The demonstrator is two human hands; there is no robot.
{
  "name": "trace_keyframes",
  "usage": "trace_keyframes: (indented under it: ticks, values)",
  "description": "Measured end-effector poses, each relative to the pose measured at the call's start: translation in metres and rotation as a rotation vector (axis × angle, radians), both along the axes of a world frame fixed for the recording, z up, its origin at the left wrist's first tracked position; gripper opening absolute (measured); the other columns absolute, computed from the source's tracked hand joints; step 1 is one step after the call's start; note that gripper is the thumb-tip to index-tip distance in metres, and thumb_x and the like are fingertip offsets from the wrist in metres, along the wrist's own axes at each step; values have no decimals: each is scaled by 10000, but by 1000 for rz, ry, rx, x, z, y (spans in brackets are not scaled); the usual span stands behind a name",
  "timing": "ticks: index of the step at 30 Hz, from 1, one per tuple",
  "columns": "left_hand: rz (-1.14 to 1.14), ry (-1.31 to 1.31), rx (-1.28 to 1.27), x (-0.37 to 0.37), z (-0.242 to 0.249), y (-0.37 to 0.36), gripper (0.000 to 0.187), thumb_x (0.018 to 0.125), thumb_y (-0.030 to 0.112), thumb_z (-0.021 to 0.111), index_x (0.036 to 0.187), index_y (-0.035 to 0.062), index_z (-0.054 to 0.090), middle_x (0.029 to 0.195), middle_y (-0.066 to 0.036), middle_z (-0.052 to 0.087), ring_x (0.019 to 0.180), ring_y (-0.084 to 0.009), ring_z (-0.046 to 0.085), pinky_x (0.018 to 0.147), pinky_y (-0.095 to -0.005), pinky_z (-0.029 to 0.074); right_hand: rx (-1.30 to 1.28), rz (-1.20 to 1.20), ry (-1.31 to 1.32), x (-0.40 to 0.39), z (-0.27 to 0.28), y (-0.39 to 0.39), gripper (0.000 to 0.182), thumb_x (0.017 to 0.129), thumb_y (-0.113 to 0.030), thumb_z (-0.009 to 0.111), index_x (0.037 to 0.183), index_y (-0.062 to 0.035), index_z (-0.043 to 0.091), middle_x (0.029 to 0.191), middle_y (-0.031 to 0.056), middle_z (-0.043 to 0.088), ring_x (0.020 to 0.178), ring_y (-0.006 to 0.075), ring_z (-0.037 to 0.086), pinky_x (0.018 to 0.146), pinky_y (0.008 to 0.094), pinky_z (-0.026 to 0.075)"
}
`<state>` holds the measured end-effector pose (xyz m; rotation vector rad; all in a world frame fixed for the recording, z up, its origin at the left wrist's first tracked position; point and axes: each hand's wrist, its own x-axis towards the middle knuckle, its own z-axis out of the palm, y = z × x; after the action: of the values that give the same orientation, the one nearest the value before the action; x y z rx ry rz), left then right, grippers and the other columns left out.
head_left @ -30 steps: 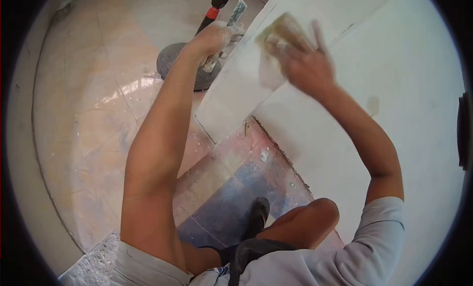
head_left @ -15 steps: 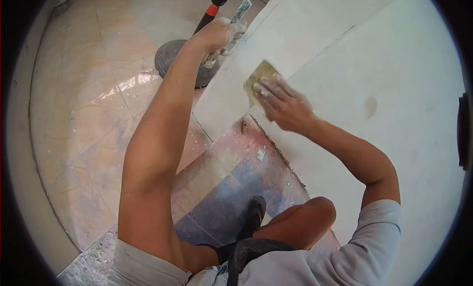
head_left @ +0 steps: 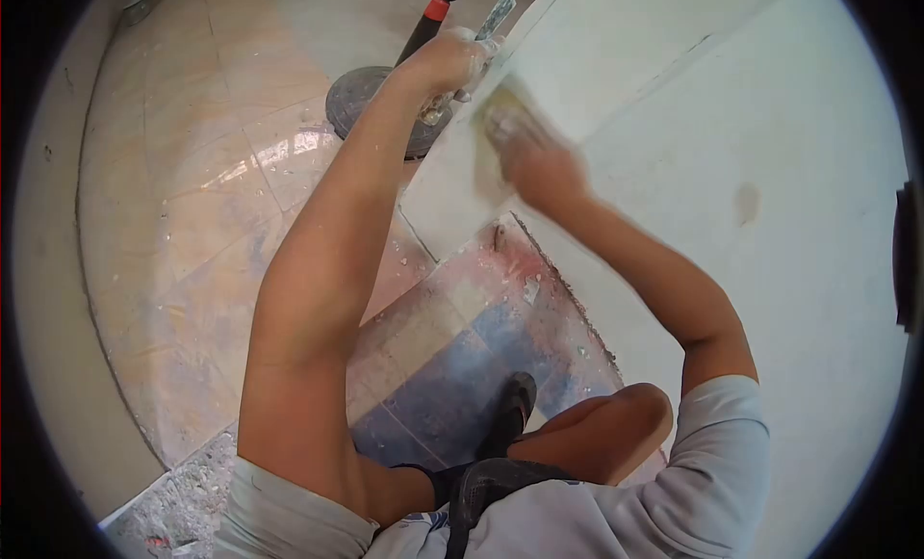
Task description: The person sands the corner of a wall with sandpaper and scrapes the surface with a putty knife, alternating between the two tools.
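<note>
My right hand (head_left: 534, 159) is blurred with motion and presses a tan sanding pad (head_left: 499, 109) flat against the white wall (head_left: 770, 174) near its outer corner. My left hand (head_left: 448, 63) is up at the same corner, fingers closed round the handle of a putty knife (head_left: 491, 18) whose metal blade sticks upward. Both hands are dusted white. My knee (head_left: 616, 429) is bent below, with a dark shoe (head_left: 510, 415) on the floor.
A round dark base (head_left: 371, 102) with a black and red pole (head_left: 433, 15) stands on the glossy tiled floor (head_left: 212, 203) just left of the corner. A brownish spot (head_left: 746, 203) marks the wall at right. Plaster crumbs litter the floor by the wall's foot.
My right hand swept the sanding pad down the wall from high up, then back up and left towards the corner. My left hand stayed by the corner with the putty knife.
</note>
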<state>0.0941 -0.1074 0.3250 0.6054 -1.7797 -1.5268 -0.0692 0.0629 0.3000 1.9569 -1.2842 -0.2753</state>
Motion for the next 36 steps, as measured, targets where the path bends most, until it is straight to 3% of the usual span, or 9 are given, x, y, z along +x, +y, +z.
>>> trace_keyframes:
  ticks: [3,8,16,17,20,25,32,34,36]
  values:
    - [-4,103,23,3,-4,2,408,1008,411,574,923,15,630,790,-41,559,688,-172,536,626,-365,500,-215,-35,-3,13,71,-9,579,899,-163,575,1465,-51,518,1466,103,559,1427,222,456,1227,432,317]
    - [0,77,40,9,10,11,428,999,430,586,906,13,603,778,-32,541,693,-163,525,638,-368,505,277,-144,187,5,-105,20,645,914,-256,567,1490,17,468,1581,134,440,1477,253,379,1256,453,237]
    - [-36,-36,45,9,9,0,441,1001,444,584,1143,29,624,1040,-64,618,947,-189,578,776,-370,482,-197,-86,-61,27,55,-3,583,916,-194,541,1470,-18,501,1514,155,512,1475,264,391,1246,444,256]
    - [-68,-42,90,9,10,2,506,1004,433,597,1334,50,631,1282,-78,680,1198,-179,614,933,-351,462,-196,-198,114,12,16,-10,605,917,-189,538,1510,-90,474,1594,104,429,1493,271,364,1257,452,240]
    - [-34,-29,62,11,11,7,509,1001,466,587,1323,77,651,1305,-86,677,1040,-169,647,760,-339,486,88,-179,199,-1,-132,-4,642,932,-191,500,1547,-40,391,1643,114,339,1543,268,257,1289,432,139]
    - [39,18,9,14,17,22,423,1019,404,547,888,3,588,702,-50,541,610,-198,527,570,-402,449,551,-160,106,3,-292,11,619,935,-203,489,1512,12,428,1639,126,341,1532,293,276,1293,466,86]
    - [3,15,59,16,17,13,397,994,383,592,884,6,647,723,-48,607,598,-175,545,574,-375,436,495,-300,-284,-23,-32,15,649,909,-159,555,1537,-63,419,1544,144,474,1471,241,391,1268,447,215]
    - [-46,17,69,14,16,6,393,1008,424,585,1095,56,693,968,-10,706,742,-108,591,584,-303,443,-102,34,44,-16,96,29,617,888,-98,568,1495,-190,504,1536,5,506,1433,201,449,1233,454,298]
    - [-36,69,100,18,21,14,480,1022,484,561,1229,71,691,1159,-7,733,810,-71,595,590,-251,440,-293,-383,-36,-5,186,42,679,865,-30,553,1486,-303,516,1532,-72,507,1419,143,456,1245,520,243]
